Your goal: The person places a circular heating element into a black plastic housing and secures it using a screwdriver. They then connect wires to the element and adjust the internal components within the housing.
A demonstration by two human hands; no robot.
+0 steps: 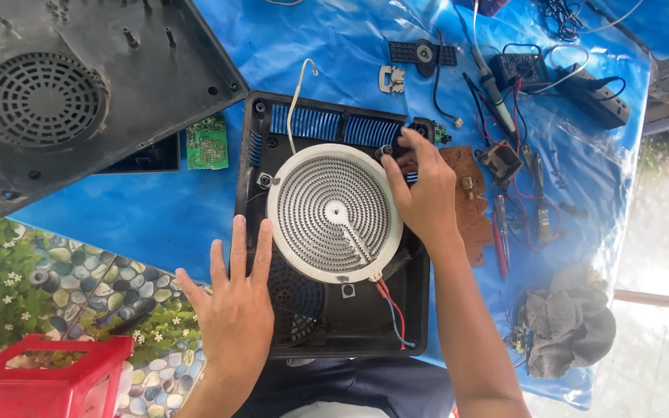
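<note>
A round white heating coil disc point(334, 213) lies in a black plastic cooker base point(420, 310) on a blue sheet. My right hand point(426, 193) grips the disc's right rim, its fingertips at a small black part near the base's back right corner. My left hand point(235, 306) lies flat with fingers spread on the base's left edge, its fingertips next to the disc's left rim. Red and blue wires point(392, 310) run out from under the disc at the front. A white wire point(297, 97) curves up from the disc's back.
A black cooker cover with a round vent grille point(40, 97) lies at the back left. A green circuit board point(207, 143) sits beside it. A brown circuit board point(470, 213), screwdrivers, a soldering iron point(493, 85) and cables lie right. Grey rag point(567, 321) front right; red stool point(40, 383) front left.
</note>
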